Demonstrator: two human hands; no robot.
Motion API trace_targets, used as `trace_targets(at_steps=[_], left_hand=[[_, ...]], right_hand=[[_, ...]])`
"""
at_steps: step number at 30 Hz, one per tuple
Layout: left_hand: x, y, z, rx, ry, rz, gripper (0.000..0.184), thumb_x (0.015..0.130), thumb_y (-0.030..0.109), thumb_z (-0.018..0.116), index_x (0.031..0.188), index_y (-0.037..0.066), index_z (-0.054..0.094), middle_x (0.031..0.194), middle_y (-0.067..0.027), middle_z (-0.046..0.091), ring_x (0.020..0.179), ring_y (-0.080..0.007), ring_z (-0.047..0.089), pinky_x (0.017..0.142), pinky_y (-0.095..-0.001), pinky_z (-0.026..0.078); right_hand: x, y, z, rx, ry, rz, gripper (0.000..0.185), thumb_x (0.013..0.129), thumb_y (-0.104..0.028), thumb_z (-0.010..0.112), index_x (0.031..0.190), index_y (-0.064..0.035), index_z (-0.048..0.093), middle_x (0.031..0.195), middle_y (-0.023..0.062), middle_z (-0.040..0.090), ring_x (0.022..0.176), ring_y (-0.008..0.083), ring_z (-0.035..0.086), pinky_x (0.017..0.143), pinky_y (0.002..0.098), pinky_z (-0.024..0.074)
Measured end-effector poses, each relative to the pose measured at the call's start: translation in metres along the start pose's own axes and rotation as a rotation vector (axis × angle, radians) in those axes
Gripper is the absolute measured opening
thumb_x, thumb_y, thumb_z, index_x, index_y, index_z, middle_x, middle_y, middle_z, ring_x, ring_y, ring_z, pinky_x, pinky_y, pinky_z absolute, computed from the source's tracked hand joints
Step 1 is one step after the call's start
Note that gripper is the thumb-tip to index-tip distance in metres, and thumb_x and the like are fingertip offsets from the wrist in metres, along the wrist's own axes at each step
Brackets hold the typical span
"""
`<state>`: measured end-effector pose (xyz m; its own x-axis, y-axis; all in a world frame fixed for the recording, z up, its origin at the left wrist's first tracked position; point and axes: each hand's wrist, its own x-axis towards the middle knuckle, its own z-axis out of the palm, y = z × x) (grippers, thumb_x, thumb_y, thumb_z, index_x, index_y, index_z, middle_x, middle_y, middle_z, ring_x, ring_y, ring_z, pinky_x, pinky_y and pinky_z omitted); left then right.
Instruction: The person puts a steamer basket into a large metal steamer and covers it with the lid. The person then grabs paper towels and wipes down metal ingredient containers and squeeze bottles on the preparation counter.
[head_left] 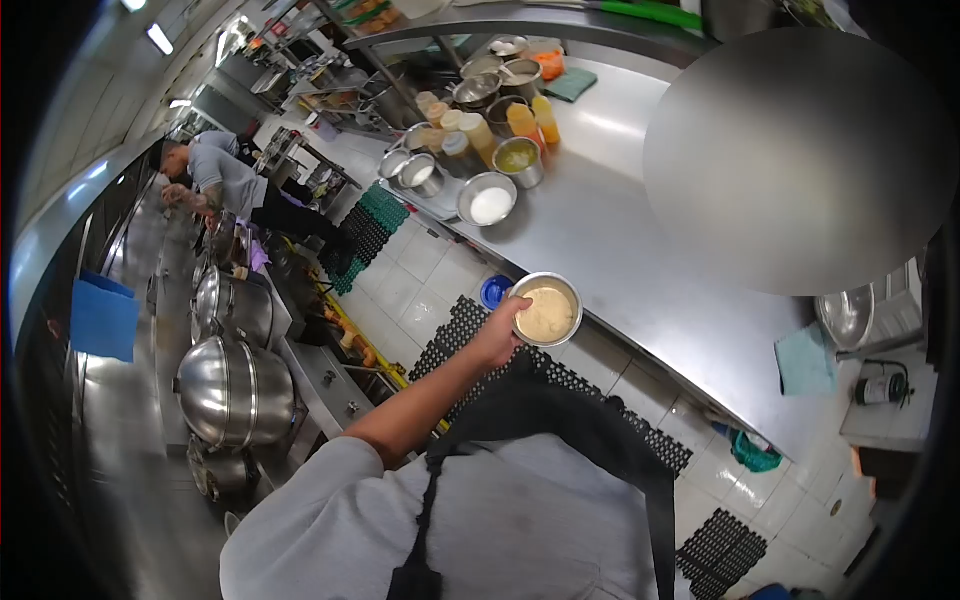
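Observation:
My left hand grips the rim of a round metal bowl with pale yellow, grainy contents, held over the floor by the counter's edge. The thumb lies over the inner rim. No part of my right hand shows. On the steel counter, beyond the bowl, stand a metal bowl of white contents, a metal container with something yellow-green, and several squeeze bottles, one of them orange.
Two people in grey shirts, the nearer one bending, are at the left-hand stove line, with large metal pots. A green cloth lies at the counter's back. Black mats cover part of the tiled floor.

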<state>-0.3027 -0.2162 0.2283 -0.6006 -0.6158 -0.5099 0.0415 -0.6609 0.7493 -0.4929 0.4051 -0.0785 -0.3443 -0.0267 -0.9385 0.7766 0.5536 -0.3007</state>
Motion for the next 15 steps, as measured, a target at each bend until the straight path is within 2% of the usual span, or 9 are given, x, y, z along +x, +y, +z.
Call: trace_targets(at_steps=[4, 7, 8, 9, 10, 11, 12, 14, 15], left_hand=[[0.021, 0.009, -0.019, -0.018, 0.066, 0.008, 0.05, 0.1, 0.03, 0.052, 0.146, 0.013, 0.043, 0.141, -0.0112, 0.056, 0.132, -0.0263, 0.057, 0.102, -0.0447, 0.052], [0.03, 0.031, -0.015, 0.211, 0.134, 0.069, 0.055, 0.098, 0.032, 0.052, 0.148, 0.011, 0.044, 0.144, -0.014, 0.053, 0.135, -0.0278, 0.055, 0.105, -0.0434, 0.049], [0.067, 0.008, -0.047, 0.345, 0.118, 0.173, 0.055, 0.097, 0.031, 0.05, 0.146, 0.006, 0.047, 0.142, -0.0202, 0.055, 0.132, -0.0325, 0.057, 0.106, -0.0431, 0.048], [0.09, -0.001, -0.059, 0.466, 0.148, 0.202, 0.053, 0.097, 0.03, 0.049, 0.144, 0.005, 0.049, 0.139, -0.0222, 0.056, 0.13, -0.0348, 0.057, 0.106, -0.0436, 0.047], [0.106, -0.006, -0.066, 0.584, 0.18, 0.231, 0.053, 0.097, 0.03, 0.048, 0.142, 0.004, 0.05, 0.136, -0.0243, 0.058, 0.128, -0.037, 0.058, 0.107, -0.044, 0.046], [0.098, 0.014, -0.055, 0.701, 0.212, 0.257, 0.052, 0.097, 0.03, 0.047, 0.14, 0.003, 0.052, 0.133, -0.0263, 0.059, 0.125, -0.0392, 0.058, 0.108, -0.0445, 0.045], [0.089, 0.03, -0.041, 0.814, 0.268, 0.158, 0.051, 0.097, 0.033, 0.045, 0.136, 0.002, 0.055, 0.124, -0.0301, 0.062, 0.12, -0.0437, 0.058, 0.109, -0.0502, 0.043], [0.111, 0.029, -0.049, 1.038, 0.163, 0.393, 0.053, 0.097, 0.036, 0.045, 0.137, 0.003, 0.056, 0.126, -0.0289, 0.062, 0.121, -0.0435, 0.058, 0.109, -0.0522, 0.043], [0.123, 0.025, -0.051, 1.151, 0.107, 0.51, 0.054, 0.097, 0.037, 0.046, 0.137, 0.004, 0.057, 0.126, -0.0283, 0.063, 0.121, -0.0433, 0.058, 0.109, -0.0532, 0.043]], right_hand=[[0.02, -0.01, 0.012, 0.059, -0.047, -0.015, 0.041, 0.096, -0.024, 0.061, 0.134, -0.0077, 0.061, 0.131, 0.0169, 0.061, 0.105, 0.0375, 0.062, 0.091, 0.0576, 0.0481], [0.085, -0.03, 0.016, 0.173, -0.086, -0.088, 0.047, 0.095, -0.023, 0.061, 0.139, -0.008, 0.058, 0.139, 0.0169, 0.058, 0.111, 0.0391, 0.06, 0.096, 0.0589, 0.0469], [0.026, -0.078, 0.033, 0.124, -0.018, -0.125, 0.049, 0.096, -0.023, 0.062, 0.142, -0.0087, 0.056, 0.143, 0.0161, 0.055, 0.118, 0.0387, 0.058, 0.101, 0.058, 0.0446], [-0.081, -0.151, 0.068, 0.072, 0.051, -0.158, 0.052, 0.096, -0.024, 0.062, 0.145, -0.0094, 0.054, 0.147, 0.0153, 0.052, 0.125, 0.0383, 0.055, 0.105, 0.057, 0.0423], [-0.094, -0.166, 0.08, 0.147, 0.177, -0.153, 0.049, 0.098, -0.026, 0.061, 0.145, -0.0112, 0.055, 0.152, 0.014, 0.047, 0.127, 0.0382, 0.054, 0.105, 0.0561, 0.0416], [-0.102, -0.175, 0.087, 0.15, 0.161, -0.165, 0.049, 0.098, -0.026, 0.062, 0.144, -0.0114, 0.055, 0.151, 0.0138, 0.048, 0.126, 0.038, 0.054, 0.105, 0.0558, 0.042], [-0.11, -0.181, 0.095, 0.152, 0.146, -0.176, 0.049, 0.098, -0.027, 0.062, 0.144, -0.0115, 0.056, 0.15, 0.0137, 0.049, 0.125, 0.0378, 0.055, 0.104, 0.0555, 0.0425], [-0.118, -0.178, 0.113, 0.117, 0.103, -0.204, 0.047, 0.098, -0.03, 0.063, 0.141, -0.0127, 0.057, 0.144, 0.0127, 0.054, 0.123, 0.0365, 0.056, 0.1, 0.0541, 0.0442], [-0.124, -0.166, 0.122, 0.007, 0.033, -0.325, 0.043, 0.097, -0.031, 0.064, 0.136, -0.0131, 0.06, 0.131, 0.0106, 0.059, 0.116, 0.0345, 0.06, 0.094, 0.0523, 0.0477]])
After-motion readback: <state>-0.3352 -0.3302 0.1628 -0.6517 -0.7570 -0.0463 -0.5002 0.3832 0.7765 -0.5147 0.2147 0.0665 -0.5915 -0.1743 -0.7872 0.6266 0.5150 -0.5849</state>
